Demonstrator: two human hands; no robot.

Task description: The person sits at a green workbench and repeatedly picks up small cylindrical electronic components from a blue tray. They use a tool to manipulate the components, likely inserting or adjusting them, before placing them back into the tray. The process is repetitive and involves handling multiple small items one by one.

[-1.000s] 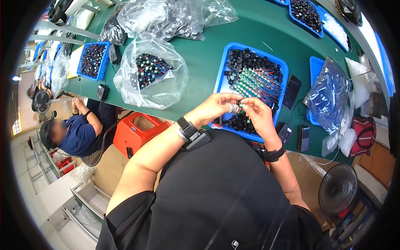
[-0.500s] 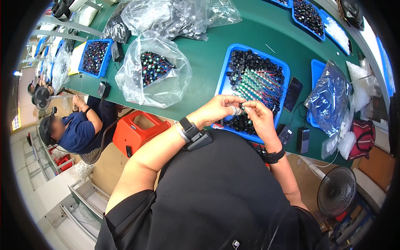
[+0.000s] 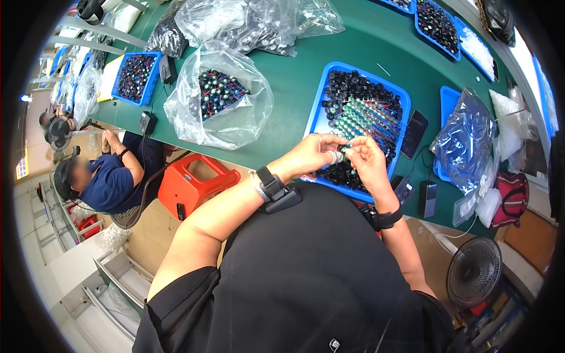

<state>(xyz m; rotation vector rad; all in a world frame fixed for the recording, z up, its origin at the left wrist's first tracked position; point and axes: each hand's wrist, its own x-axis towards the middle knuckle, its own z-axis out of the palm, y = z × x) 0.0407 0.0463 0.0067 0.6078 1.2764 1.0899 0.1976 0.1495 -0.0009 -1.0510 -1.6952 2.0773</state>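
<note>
Both of my hands meet over the near part of a blue tray (image 3: 319, 122). My left hand (image 3: 316, 154) and my right hand (image 3: 369, 163) pinch a small dark part (image 3: 346, 147) between their fingertips. Its exact kind is mostly hidden by the fingers. Black round caps (image 3: 342, 83) lie heaped along the tray's far side, with more under my hands. In the middle, small green round pieces (image 3: 355, 119) are laid in rows, their thin red and blue wires (image 3: 391, 136) trailing to the right.
An open clear bag (image 3: 250, 120) of wired pieces lies left of the tray. A phone (image 3: 414, 133) and a power bank (image 3: 428, 199) lie to the right, near a plastic-covered blue tray (image 3: 450, 101). A red stool (image 3: 197, 200) and a seated co-worker (image 3: 115, 182) are at the left.
My right fingers have shifted slightly around the small part, and more of it shows between the fingertips. The view has moved a little; the trays look the same.
</note>
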